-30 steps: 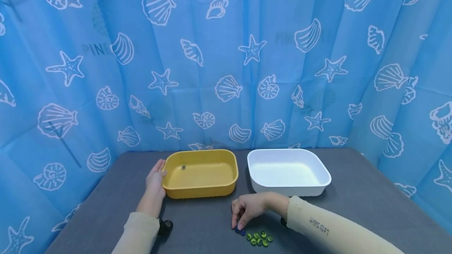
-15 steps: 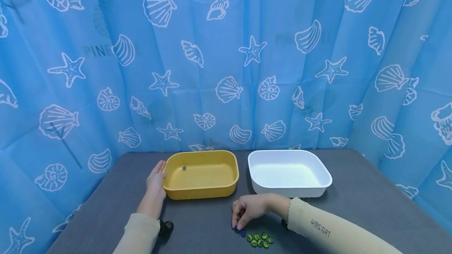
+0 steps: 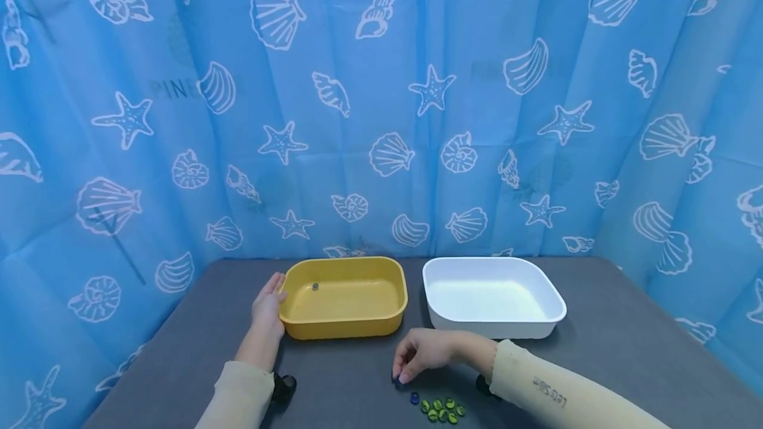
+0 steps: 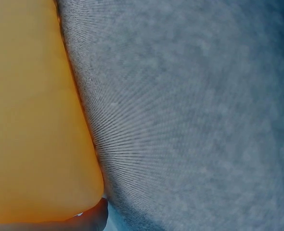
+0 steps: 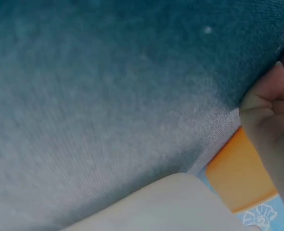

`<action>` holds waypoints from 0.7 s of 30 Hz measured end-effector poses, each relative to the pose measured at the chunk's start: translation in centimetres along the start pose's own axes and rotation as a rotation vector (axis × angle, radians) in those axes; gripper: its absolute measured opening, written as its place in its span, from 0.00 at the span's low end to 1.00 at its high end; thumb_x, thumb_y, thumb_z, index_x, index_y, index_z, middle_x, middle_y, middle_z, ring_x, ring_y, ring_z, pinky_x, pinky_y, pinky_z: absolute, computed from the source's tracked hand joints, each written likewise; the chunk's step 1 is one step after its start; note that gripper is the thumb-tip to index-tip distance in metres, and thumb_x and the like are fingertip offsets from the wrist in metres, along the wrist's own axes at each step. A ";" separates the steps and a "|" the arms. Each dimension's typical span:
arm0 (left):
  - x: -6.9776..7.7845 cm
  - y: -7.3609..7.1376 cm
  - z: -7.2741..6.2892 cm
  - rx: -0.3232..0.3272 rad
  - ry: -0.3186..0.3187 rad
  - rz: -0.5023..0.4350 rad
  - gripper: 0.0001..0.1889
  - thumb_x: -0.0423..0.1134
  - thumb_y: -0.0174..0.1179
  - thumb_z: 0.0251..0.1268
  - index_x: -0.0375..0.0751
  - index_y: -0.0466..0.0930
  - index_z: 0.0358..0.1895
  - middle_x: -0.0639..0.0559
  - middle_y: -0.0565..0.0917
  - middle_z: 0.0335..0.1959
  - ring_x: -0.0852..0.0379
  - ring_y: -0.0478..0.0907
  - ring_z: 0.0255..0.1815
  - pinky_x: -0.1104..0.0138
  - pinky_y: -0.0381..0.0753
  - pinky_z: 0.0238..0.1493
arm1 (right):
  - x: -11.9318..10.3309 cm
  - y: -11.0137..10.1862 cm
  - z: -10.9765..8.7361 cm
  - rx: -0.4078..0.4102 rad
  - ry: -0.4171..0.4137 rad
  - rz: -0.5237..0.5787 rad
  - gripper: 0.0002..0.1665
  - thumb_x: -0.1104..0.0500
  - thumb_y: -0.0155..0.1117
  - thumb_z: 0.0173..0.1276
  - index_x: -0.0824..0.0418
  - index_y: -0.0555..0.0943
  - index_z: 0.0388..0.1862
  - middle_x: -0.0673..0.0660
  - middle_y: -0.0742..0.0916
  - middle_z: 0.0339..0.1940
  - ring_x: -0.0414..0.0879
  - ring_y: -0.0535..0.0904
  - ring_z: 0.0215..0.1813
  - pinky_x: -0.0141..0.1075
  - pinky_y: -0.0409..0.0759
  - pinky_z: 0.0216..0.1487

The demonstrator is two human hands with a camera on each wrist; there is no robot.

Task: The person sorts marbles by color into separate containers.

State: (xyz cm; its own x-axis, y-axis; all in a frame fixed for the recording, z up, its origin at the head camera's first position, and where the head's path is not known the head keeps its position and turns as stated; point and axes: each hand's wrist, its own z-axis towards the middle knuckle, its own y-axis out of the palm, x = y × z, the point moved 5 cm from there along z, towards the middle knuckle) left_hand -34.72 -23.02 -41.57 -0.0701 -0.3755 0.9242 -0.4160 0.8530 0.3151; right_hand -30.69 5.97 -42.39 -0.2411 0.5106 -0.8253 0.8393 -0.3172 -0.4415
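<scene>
In the head view, my left hand (image 3: 268,310) rests against the left wall of a yellow tub (image 3: 343,330), its fingers fairly straight along the outside and the thumb at the rim. My right hand (image 3: 426,349) is lowered to the table in front of the tubs. Between its thumb and index finger it pinches a dark blue marble (image 3: 397,381), mostly hidden by the fingertips. A second blue marble (image 3: 414,398) lies just to the right, beside several green marbles (image 3: 442,416). The right wrist view shows the curled fingers (image 5: 272,84), but not the marble.
A white tub (image 3: 495,330) stands right of the yellow one, behind my right forearm. One small greyish round piece (image 3: 315,286) lies inside the yellow tub. The grey cloth-covered table (image 3: 334,389) ends at a blue shell-patterned curtain (image 3: 381,111).
My right fingers have drawn slightly away from the second blue marble with the pinched one, widening the gap between them. The head view has shifted a little; the left hand stays at the yellow tub.
</scene>
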 end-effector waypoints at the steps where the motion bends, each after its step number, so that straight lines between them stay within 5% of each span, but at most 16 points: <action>1: 0.0 0.0 0.0 -0.001 -0.001 0.002 0.28 0.27 0.38 0.78 0.44 0.49 0.78 0.50 0.52 0.77 0.53 0.46 0.77 0.58 0.46 0.74 | -0.4 0.0 -0.3 0.017 0.009 0.009 0.03 0.66 0.64 0.66 0.65 0.84 0.36 0.48 0.83 0.29 0.39 0.73 0.31 0.31 0.71 0.34; 14: 0.0 0.2 -0.2 -0.019 0.004 -0.001 0.28 0.27 0.37 0.78 0.42 0.48 0.78 0.49 0.51 0.78 0.52 0.45 0.77 0.58 0.47 0.74 | -4.0 -1.5 -1.0 0.149 -0.050 0.066 0.06 0.65 0.63 0.68 0.68 0.84 0.40 0.49 0.82 0.28 0.42 0.74 0.32 0.33 0.74 0.34; 21: 0.3 0.1 -0.2 -0.007 0.004 -0.016 0.28 0.27 0.37 0.77 0.43 0.49 0.77 0.49 0.52 0.77 0.52 0.46 0.77 0.59 0.47 0.74 | -5.7 -3.5 -0.4 0.292 -0.086 0.085 0.08 0.60 0.63 0.69 0.65 0.84 0.40 0.53 0.83 0.30 0.44 0.76 0.34 0.38 0.79 0.39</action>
State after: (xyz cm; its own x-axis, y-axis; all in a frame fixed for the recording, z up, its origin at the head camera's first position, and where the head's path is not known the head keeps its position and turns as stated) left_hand -34.60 -22.91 -41.24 -0.0599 -0.3880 0.9197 -0.4109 0.8493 0.3316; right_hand -32.10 4.48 -36.03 -0.2264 0.4071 -0.8849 0.6860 -0.5783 -0.4416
